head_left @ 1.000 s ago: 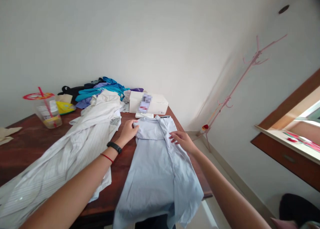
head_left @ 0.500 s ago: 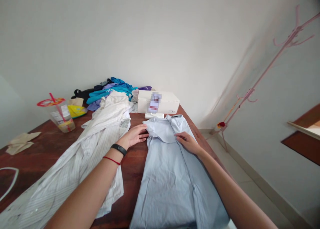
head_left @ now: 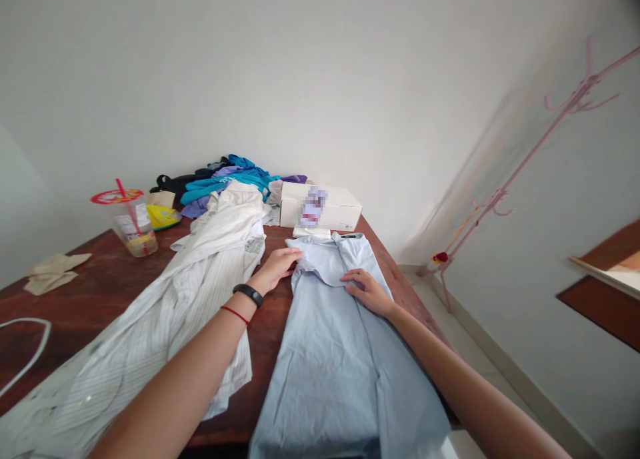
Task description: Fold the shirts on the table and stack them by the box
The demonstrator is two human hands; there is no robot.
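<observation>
A light blue shirt [head_left: 330, 359] lies lengthwise before me, folded narrow, its collar end at the far side with a dark label. My left hand [head_left: 277, 267], with a black band and a red string on the wrist, is closed on the left corner of the shirt's upper flap. Its thumb is hidden. Flat across the shirt's upper right part rests my right hand [head_left: 367, 289], open, fingers stretched out to the left. Left of my left hand a white striped shirt [head_left: 175, 312] is spread out, wrinkled.
A white box [head_left: 345, 205] stands behind the blue shirt on the wooden table [head_left: 110, 282]. Heaped clothes [head_left: 240, 179] lie at the back. At left are a plastic cup [head_left: 133, 225], a yellow packet [head_left: 163, 217], brown napkins [head_left: 57, 272] and a white cable [head_left: 43, 342]. A pink coat rack [head_left: 530, 149] leans at right.
My left hand's fingers have come together on the flap's corner. My right hand has slid slightly left and down over the shirt. The whole view has shifted a little.
</observation>
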